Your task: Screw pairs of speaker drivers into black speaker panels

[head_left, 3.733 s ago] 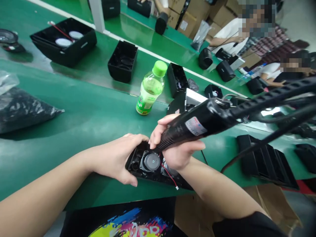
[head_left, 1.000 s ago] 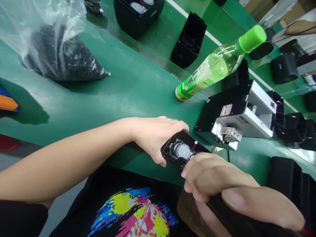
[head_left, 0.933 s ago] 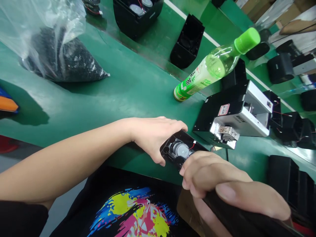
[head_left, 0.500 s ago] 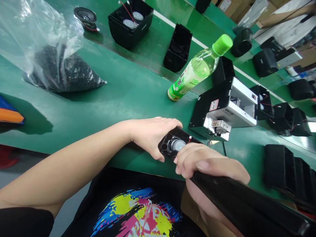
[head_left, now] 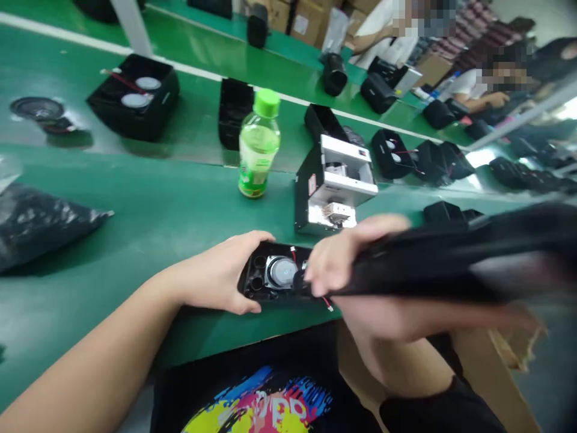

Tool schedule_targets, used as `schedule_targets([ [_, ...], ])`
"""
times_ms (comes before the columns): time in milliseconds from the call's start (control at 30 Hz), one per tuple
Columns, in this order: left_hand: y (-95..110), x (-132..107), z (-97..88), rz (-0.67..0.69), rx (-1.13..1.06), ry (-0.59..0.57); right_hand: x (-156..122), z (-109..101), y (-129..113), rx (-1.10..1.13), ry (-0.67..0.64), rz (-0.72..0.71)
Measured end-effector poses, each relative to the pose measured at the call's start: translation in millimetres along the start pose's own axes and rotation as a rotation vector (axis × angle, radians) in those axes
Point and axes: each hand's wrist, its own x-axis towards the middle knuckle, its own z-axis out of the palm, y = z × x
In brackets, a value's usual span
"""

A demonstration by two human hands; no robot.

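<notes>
My left hand (head_left: 220, 270) is wrapped round the left end of an open black speaker box (head_left: 259, 294) that lies on the green table. Inside the box I see a round grey-backed speaker driver (head_left: 283, 272) and thin red wires with white plugs. My right hand (head_left: 336, 261), smeared by motion, is closed round a long black tool (head_left: 419, 264) over the right end of the box. The tool stretches off to the right, blurred and close to the camera. Its tip is hard to make out, and part of the box is hidden under my fingers.
A green-capped bottle (head_left: 260, 144) and a black-and-silver machine (head_left: 333, 186) stand behind the box. At left lie a plastic bag of black parts (head_left: 45, 225) and a loose speaker (head_left: 38, 109). Several black speaker housings (head_left: 135, 99) line the back. People are beyond, at upper right.
The view has turned, so the table things appear shifted left and more level. My left hand still grips the speaker box, and the black tool in my right hand now lies more level across the view.
</notes>
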Motion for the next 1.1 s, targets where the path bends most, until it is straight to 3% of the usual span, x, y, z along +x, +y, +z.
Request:
schedule_targets([
  [33,-1,-1,-0.4,-0.024,0.014,-0.016,16,-18,-11,0.154,0.090,-0.047],
  [100,-4,-3,-0.9,-0.064,0.042,-0.041,44,-65,-28,0.261,0.205,0.030],
  [167,-9,-5,-0.6,-0.081,0.055,-0.055,59,-117,-28,0.190,0.116,0.062],
  [200,-11,-7,-0.2,-0.076,0.059,-0.053,61,-142,-20,0.089,0.050,0.139],
  [267,-16,-10,0.9,-0.054,0.070,-0.036,55,-180,9,0.087,0.100,0.180],
  [333,-19,-13,1.4,-0.034,0.079,-0.005,44,-201,45,0.115,0.168,0.177],
  [433,-17,-19,-0.1,-0.014,0.042,0.097,33,-211,89,0.246,0.220,0.089],
  [533,-8,-24,-2.9,-0.032,0.062,0.192,33,-212,109,0.387,0.150,0.027],
  [633,4,-24,-3.8,-0.063,0.253,0.169,35,-210,114,0.453,0.071,0.038],
  [733,20,-13,-0.8,0.018,0.452,0.108,33,-204,118,0.464,0.004,0.115],
  [967,59,24,11.1,0.065,0.641,-0.036,30,-201,127,0.420,-0.024,0.266],
  [1100,68,6,10.8,0.028,0.622,-0.003,34,-210,122,0.253,0.003,0.307],
])
